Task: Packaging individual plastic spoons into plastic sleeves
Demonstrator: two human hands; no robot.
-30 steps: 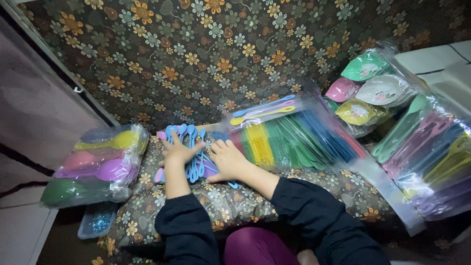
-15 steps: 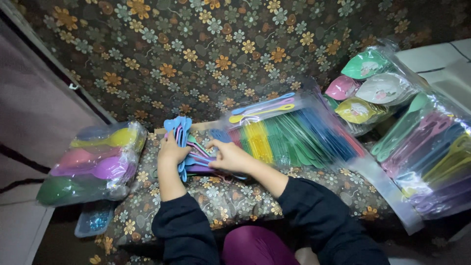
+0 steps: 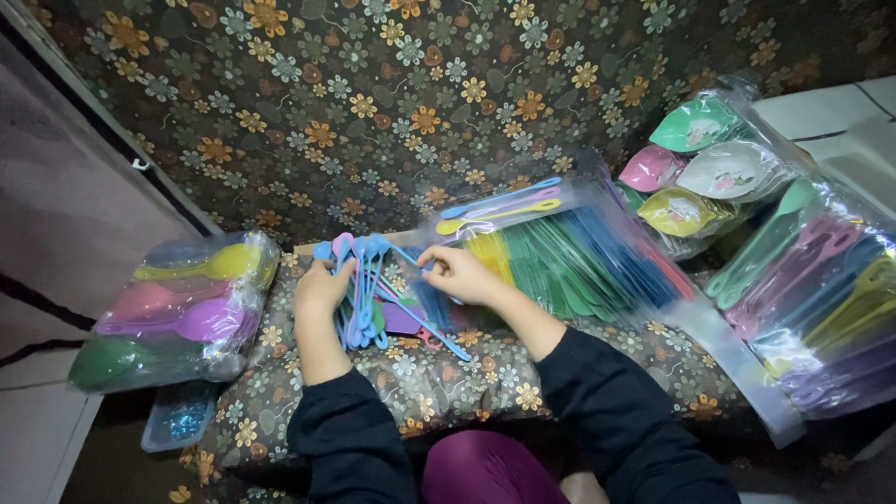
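A bunch of plastic spoons (image 3: 359, 294) is being gripped by the left hand (image 3: 322, 289); one blue spoon (image 3: 420, 308) is being pinched by the right hand (image 3: 457, 273), likely to join the bunch.

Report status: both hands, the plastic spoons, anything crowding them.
Left hand gripping bunch of blue and pink plastic spoons. Right hand pinching one blue spoon's handle. Open clear bag of coloured spoons hard against right hand.

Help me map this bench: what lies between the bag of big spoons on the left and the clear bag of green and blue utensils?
In the head view, the left hand gripping a bunch of blue spoons, then the right hand, over the floral cushion.
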